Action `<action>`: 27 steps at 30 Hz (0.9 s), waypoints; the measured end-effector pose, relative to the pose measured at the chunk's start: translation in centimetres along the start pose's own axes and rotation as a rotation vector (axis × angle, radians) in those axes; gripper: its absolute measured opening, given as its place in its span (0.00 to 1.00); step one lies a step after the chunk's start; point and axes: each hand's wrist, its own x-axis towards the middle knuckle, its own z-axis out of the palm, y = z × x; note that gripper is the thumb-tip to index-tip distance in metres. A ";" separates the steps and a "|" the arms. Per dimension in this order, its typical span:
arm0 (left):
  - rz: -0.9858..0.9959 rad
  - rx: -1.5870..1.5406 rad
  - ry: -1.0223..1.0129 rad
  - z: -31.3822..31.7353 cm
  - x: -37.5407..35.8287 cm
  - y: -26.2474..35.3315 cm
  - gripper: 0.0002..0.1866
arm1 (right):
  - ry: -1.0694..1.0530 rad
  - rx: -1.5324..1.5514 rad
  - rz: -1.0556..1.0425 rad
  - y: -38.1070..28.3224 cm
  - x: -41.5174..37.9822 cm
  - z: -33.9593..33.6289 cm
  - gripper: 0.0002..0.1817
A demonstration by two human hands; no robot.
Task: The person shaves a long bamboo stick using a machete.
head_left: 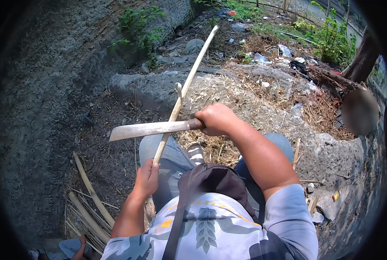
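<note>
Your right hand (pixel 216 119) is clenched around a machete (pixel 152 128), hiding its handle; the blade crosses a long bamboo strip (pixel 185 88). Your left hand (pixel 147 177) grips that strip's lower end, which disappears behind your wrist. A dark bag (pixel 210 180) covers your lap. No writing is readable anywhere. Another person's hand (pixel 80 246) is cut off at bottom left.

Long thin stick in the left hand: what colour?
Pale tan long thin stick, bare wood, held by the left hand; head view.
</note>
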 end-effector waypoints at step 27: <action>-0.123 -0.363 0.045 -2.5 0.2 -2.6 0.11 | 0.283 -0.046 0.191 5.4 -1.2 -1.4 0.21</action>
